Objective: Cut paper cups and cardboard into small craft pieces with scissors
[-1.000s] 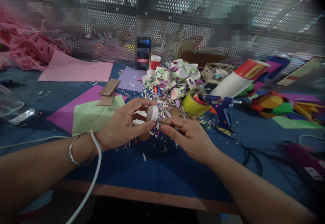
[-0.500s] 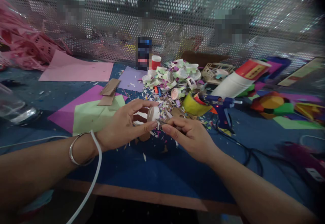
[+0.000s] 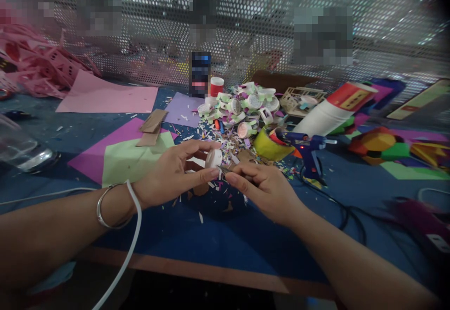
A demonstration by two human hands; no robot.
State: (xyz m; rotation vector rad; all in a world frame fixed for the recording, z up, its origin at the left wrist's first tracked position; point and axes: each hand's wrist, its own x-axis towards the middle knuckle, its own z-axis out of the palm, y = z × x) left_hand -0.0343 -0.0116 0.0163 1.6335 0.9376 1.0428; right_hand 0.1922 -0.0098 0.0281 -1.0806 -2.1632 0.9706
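A small white round cap is held between the thumb and fingers of my left hand. My right hand pinches a thin metal tool, whose tip is at the cap's lower right edge. Paper scraps lie around and beneath both hands. Behind them is a pile of white round pieces with pale green strips. To the right of the pile stands a yellow-green ring, with a blue glue gun beside it.
Coloured paper sheets and folded brown cardboard lie on the left, near a clear container. A red and white roll leans at the right. Dark cables cross the blue table. A perforated metal screen rises behind.
The white cap has tilted slightly in my left hand. Both hands otherwise keep nearly the same position, and the view has shifted a little.
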